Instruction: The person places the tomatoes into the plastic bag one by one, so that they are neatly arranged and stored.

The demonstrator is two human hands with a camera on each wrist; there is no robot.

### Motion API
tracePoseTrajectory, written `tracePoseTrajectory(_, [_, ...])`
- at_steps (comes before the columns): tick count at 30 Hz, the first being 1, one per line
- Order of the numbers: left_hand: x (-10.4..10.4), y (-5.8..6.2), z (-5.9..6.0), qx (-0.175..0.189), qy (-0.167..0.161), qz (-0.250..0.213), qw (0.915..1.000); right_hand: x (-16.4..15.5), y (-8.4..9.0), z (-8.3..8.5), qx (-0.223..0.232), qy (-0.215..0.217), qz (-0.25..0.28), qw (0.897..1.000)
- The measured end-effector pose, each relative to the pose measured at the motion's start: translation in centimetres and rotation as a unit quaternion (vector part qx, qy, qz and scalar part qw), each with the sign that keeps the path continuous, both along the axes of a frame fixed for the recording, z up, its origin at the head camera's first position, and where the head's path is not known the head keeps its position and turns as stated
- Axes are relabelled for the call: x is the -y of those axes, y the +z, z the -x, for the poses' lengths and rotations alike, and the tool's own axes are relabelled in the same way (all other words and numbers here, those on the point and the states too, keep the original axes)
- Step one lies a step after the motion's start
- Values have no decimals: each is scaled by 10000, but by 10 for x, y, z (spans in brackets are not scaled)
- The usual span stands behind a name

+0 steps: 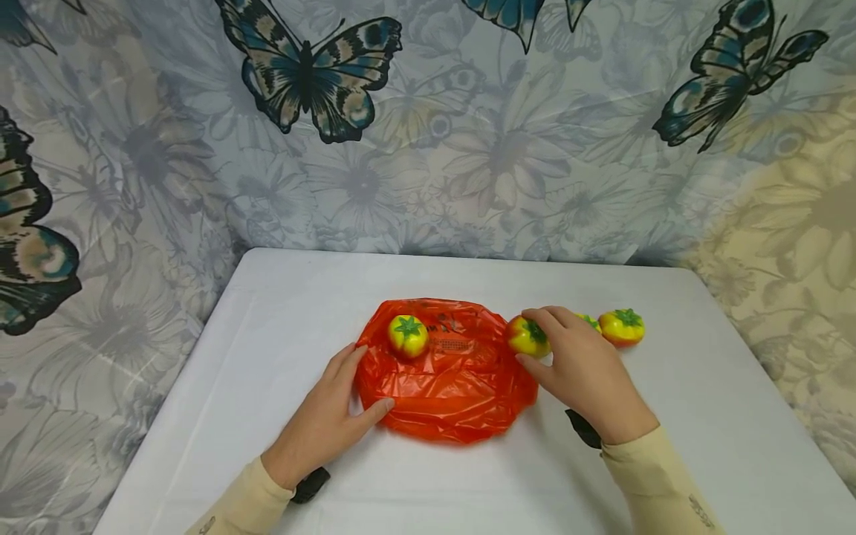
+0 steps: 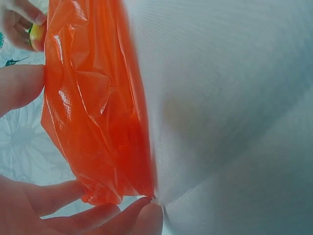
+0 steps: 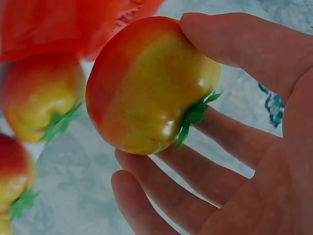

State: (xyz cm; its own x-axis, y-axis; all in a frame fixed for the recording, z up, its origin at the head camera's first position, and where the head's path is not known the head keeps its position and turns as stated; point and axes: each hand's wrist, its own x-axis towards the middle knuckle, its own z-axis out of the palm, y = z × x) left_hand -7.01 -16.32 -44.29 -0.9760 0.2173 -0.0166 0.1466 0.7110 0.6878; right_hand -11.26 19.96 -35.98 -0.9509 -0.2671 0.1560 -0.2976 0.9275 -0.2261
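Observation:
A red-orange plastic bag (image 1: 461, 394) lies crumpled on the white table, its left end between the spread thumb and fingers of my left hand (image 1: 328, 420). In the left wrist view the bag (image 2: 98, 107) shows creased and shiny beside those fingertips. On the bag's left part sits a yellow-and-red artificial fruit (image 1: 408, 336) with green leaves. My right hand (image 1: 582, 371) grips another artificial fruit (image 3: 151, 88) at the bag's right edge, thumb on one side and fingertips on the other. Two more fruits lie right of it, one artificial fruit (image 1: 622, 328) in full sight, the other mostly hidden behind the hand.
The white table (image 1: 314, 290) reaches back to a cloth backdrop (image 1: 428, 193) printed with flowers and butterflies. A black wrist strap piece (image 1: 310, 485) shows under the left wrist, with a similar black piece (image 1: 583, 429) by the right wrist.

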Motion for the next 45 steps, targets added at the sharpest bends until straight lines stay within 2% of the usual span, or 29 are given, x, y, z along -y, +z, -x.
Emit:
tracePoseTrajectory(14, [1,1,1,29,41,-12,10000,53,-10,27,193,401,89,9990])
tracePoseTrajectory(22, [0,0,0,102,56,-16,9999,77,-21,34,450,591,134,9971])
tracePoseTrajectory(29, [0,2,1,162,77,4,9998,88,-29,40,559,633,124,9964])
tracePoseTrajectory(37, [1,0,1,25,74,39,10000,93,-35,44,723,556,137,9957])
tracePoseTrajectory(45, [2,-1,1,-7,28,18,10000,95,-39,48,646,581,104,9962])
